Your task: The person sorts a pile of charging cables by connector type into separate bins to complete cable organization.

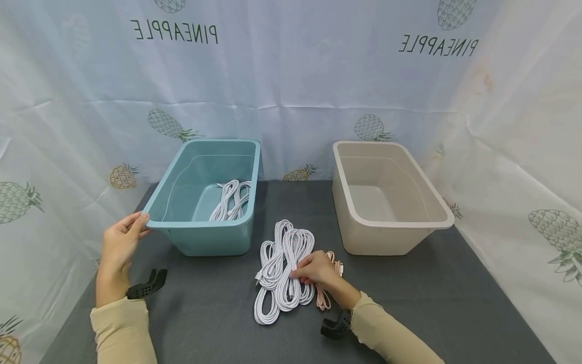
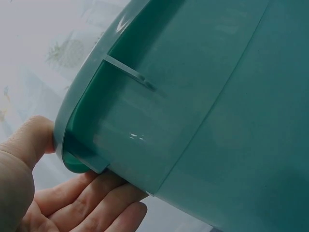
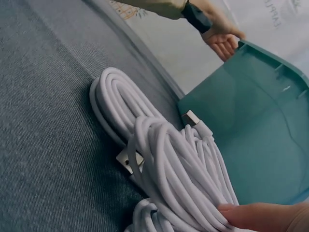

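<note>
My left hand [image 1: 119,247] holds the near left corner of the teal bin [image 1: 204,240], thumb on the rim and fingers beneath, as the left wrist view shows too. Inside that bin lie bundled white cables [image 1: 230,200]. On the dark table, several white USB cables [image 1: 284,270] are coiled in overlapping bundles. With its fingertips my right hand [image 1: 320,269] pinches the nearer right bundle; in the right wrist view the thumb [image 3: 260,216] lies on its strands. Partly hidden behind that hand is a pinkish-orange cable bundle [image 1: 323,299].
A beige bin [image 1: 391,237] stands at the back right of the dark table [image 1: 218,313]. Behind and at both sides hangs a white curtain [image 1: 300,76] printed with pineapples. A black wrist mount [image 1: 147,285] sits on the left wrist, another [image 1: 336,324] on the right.
</note>
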Tool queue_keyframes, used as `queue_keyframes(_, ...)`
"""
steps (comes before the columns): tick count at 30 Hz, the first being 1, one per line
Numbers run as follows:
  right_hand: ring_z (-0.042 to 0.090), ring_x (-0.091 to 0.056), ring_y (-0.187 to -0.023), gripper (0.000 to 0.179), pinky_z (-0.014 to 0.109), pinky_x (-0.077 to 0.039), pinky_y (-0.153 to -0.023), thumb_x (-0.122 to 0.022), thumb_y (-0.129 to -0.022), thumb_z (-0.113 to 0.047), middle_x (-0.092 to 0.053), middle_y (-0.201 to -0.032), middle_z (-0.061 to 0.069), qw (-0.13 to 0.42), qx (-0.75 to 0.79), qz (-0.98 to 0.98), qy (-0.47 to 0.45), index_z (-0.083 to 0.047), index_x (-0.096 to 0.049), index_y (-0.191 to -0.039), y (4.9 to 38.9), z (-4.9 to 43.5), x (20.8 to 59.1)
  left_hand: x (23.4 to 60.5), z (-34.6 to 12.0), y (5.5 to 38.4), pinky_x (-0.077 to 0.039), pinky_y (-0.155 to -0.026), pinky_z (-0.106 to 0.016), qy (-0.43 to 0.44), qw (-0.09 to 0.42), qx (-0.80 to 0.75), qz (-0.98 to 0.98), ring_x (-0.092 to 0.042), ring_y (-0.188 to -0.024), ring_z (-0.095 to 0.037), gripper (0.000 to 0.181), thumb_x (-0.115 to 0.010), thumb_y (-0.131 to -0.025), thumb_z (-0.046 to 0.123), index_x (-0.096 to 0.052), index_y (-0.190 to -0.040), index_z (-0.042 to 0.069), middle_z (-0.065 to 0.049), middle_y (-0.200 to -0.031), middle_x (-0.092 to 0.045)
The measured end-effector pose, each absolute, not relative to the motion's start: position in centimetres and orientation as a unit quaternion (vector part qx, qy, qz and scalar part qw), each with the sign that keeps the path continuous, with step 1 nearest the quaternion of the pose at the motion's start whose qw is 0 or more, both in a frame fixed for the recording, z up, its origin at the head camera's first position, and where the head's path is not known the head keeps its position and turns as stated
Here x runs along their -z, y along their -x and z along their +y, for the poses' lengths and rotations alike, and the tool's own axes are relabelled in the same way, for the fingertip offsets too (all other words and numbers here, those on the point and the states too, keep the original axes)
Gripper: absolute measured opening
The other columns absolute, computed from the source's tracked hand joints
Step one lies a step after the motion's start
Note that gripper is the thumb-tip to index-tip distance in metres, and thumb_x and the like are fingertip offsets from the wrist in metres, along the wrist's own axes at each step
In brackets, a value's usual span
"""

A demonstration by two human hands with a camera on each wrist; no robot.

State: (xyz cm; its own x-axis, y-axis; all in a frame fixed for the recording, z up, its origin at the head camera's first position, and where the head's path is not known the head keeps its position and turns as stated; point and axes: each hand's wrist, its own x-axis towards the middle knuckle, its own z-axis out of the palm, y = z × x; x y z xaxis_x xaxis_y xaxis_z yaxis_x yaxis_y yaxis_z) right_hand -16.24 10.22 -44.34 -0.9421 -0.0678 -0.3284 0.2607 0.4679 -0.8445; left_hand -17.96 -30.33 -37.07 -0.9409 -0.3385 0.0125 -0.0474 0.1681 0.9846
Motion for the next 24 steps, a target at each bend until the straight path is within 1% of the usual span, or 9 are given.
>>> queue_keyframes(3,0.006,-0.052,-0.047,0.013,0.016,-0.046,-0.043,-0.082,-0.070,-0.005,-0.054,-0.053,-0.003,0.157,0.516,0.840,-0.068,0.001,-0.071,-0.075,16.3,10.1,44.4,37.1,-30.3,18.0,-0.049,-0.063,-0.001,-0.126,0.119,0.638,-0.750,-0.063,-0.067,0.015,0.065,-0.060,-0.095,0.031,-0.041,-0.139,-0.013,0.032,-0.074,-0.063)
queue_keyframes(7,0.007,-0.052,-0.054,0.010,0.017,-0.048,-0.047,-0.077,-0.073,-0.003,-0.055,-0.060,-0.004,0.162,0.539,0.823,-0.078,0.003,-0.072,-0.080,16.2,10.3,44.4,37.1,-30.1,18.1,-0.050,-0.063,-0.002,-0.125,0.125,0.638,-0.750,-0.062,-0.066,0.015,0.062,-0.060,-0.095,0.029,-0.042,-0.138,-0.013,0.031,-0.073,-0.062)
queue_keyframes(12,0.009,-0.049,-0.061,0.015,0.019,-0.043,-0.051,-0.071,-0.079,-0.004,-0.057,-0.070,-0.003,0.169,0.567,0.804,-0.062,0.007,-0.072,-0.090,15.8,11.0,44.1,37.1,-30.2,18.1,-0.050,-0.063,-0.002,-0.124,0.127,0.641,-0.747,-0.062,-0.066,0.015,0.059,-0.060,-0.095,0.028,-0.044,-0.137,-0.012,0.031,-0.073,-0.063)
queue_keyframes(15,0.009,-0.049,-0.064,0.019,0.020,-0.040,-0.052,-0.070,-0.081,-0.005,-0.060,-0.075,-0.002,0.177,0.575,0.797,-0.055,0.007,-0.071,-0.095,15.5,11.4,43.7,37.1,-30.3,18.0,-0.049,-0.063,-0.001,-0.121,0.124,0.639,-0.749,-0.063,-0.066,0.015,0.062,-0.060,-0.095,0.029,-0.043,-0.138,-0.012,0.032,-0.073,-0.063)
queue_keyframes(18,0.009,-0.051,-0.066,0.020,0.021,-0.043,-0.053,-0.073,-0.080,-0.006,-0.062,-0.078,-0.001,0.179,0.584,0.789,-0.072,0.007,-0.071,-0.096,15.5,11.4,43.3,37.2,-30.4,17.9,-0.049,-0.063,-0.001,-0.120,0.121,0.637,-0.752,-0.063,-0.067,0.015,0.065,-0.060,-0.095,0.031,-0.041,-0.139,-0.013,0.032,-0.074,-0.063)
queue_keyframes(21,0.006,-0.057,-0.063,0.019,0.019,-0.049,-0.053,-0.071,-0.081,-0.004,-0.062,-0.073,-0.002,0.192,0.621,0.756,-0.082,0.009,-0.069,-0.095,15.7,11.6,42.8,37.2,-30.4,17.9,-0.049,-0.063,-0.001,-0.121,0.120,0.633,-0.755,-0.062,-0.067,0.015,0.066,-0.059,-0.095,0.031,-0.040,-0.139,-0.014,0.033,-0.074,-0.062)
queue_keyframes(24,0.003,-0.060,-0.058,0.014,0.017,-0.051,-0.052,-0.070,-0.083,-0.003,-0.063,-0.066,-0.005,0.209,0.654,0.722,-0.088,0.007,-0.068,-0.092,15.9,11.8,42.4,37.2,-30.4,17.9,-0.049,-0.063,0.000,-0.123,0.120,0.632,-0.756,-0.062,-0.067,0.015,0.065,-0.059,-0.095,0.031,-0.041,-0.139,-0.014,0.032,-0.074,-0.062)
